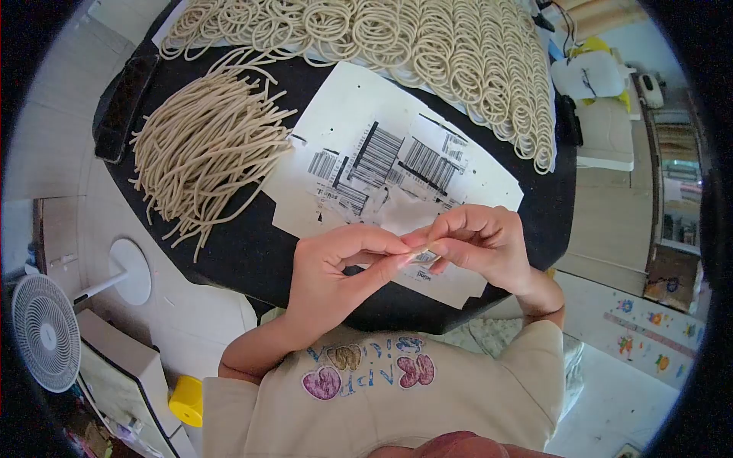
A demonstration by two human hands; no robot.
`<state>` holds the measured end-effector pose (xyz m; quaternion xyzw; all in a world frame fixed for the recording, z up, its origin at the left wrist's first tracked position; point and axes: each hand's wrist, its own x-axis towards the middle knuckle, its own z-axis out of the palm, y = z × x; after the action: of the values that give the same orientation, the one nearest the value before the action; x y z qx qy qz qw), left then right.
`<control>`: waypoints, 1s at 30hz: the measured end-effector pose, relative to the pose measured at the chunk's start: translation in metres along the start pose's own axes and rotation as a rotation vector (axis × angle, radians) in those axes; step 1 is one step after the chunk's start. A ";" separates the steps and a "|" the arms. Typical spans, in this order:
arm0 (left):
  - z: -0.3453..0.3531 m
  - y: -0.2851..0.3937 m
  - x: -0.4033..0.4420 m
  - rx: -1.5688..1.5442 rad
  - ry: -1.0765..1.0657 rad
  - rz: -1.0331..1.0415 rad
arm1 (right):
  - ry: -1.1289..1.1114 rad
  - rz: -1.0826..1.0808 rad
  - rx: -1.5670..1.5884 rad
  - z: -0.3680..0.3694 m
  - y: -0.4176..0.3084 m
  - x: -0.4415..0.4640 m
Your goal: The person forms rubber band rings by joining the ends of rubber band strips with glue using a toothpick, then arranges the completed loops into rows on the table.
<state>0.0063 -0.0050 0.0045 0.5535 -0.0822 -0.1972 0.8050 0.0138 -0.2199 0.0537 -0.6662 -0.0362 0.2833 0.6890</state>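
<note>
My left hand (pixel 336 267) and my right hand (pixel 482 243) meet in front of my chest, fingertips pinched close together. Between them is a small piece of beige cord (pixel 419 252), mostly hidden by the fingers. Both hands hover over a white sheet of flattened packaging (pixel 321 126) printed with barcodes. To the left of it lies a loose heap of straight beige cords (pixel 210 149). Along the far side, many beige cord rings (pixel 382 27) lie in overlapping rows.
All this lies on a black-topped table (pixel 561 206). A dark flat object (pixel 126 111) is at its left edge. On the floor at left are a white fan (pixel 47 336) and a yellow container (pixel 186 401). White appliances (pixel 603 126) stand at the right.
</note>
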 end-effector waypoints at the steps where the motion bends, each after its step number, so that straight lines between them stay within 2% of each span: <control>1: 0.000 0.000 0.000 0.000 -0.002 -0.003 | 0.004 0.002 0.007 0.000 0.000 0.000; 16: -0.001 -0.003 0.000 0.011 -0.009 0.002 | 0.006 0.026 -0.027 -0.001 0.001 -0.001; 30: 0.000 -0.004 0.000 0.015 0.023 0.028 | 0.024 -0.051 -0.087 0.005 0.004 -0.002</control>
<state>0.0051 -0.0062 0.0012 0.5604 -0.0820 -0.1788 0.8045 0.0086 -0.2168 0.0514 -0.6977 -0.0572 0.2558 0.6668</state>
